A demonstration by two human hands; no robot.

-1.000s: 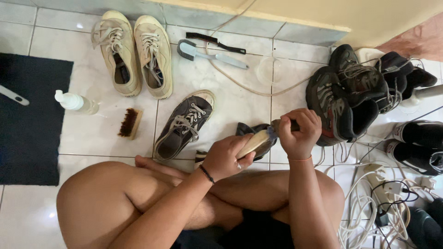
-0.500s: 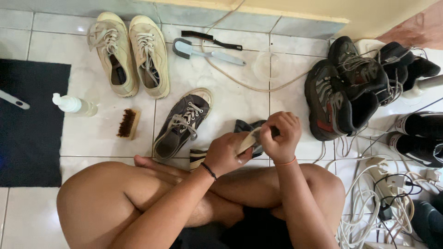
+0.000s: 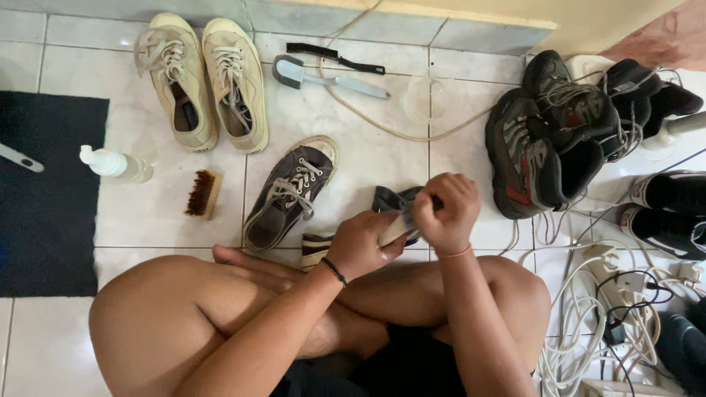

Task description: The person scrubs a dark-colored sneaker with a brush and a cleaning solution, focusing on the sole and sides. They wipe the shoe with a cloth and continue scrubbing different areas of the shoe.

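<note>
I sit cross-legged on a tiled floor and hold a dark grey sneaker (image 3: pixel 388 200) with a cream sole just above my shins. My left hand (image 3: pixel 359 244), with a black band at the wrist, grips the sneaker's sole from below. My right hand (image 3: pixel 450 212), with an orange band, is closed in a fist over the sneaker's upper end. Whatever else that fist holds is hidden. The matching dark grey sneaker (image 3: pixel 293 192) lies on the floor just left of my hands, laces up.
A wooden brush (image 3: pixel 202 192) and a white bottle (image 3: pixel 112 163) lie to the left by a black mat (image 3: pixel 44 198). Cream sneakers (image 3: pixel 202 81), a handled brush (image 3: pixel 327 77) and a clear bowl (image 3: pixel 430 99) lie ahead. Dark boots (image 3: pixel 559 136) and white cables (image 3: pixel 610 316) crowd the right.
My hands have drawn closer together on the sneaker. The right fist has slid down over its end, and less of the cream sole shows now.
</note>
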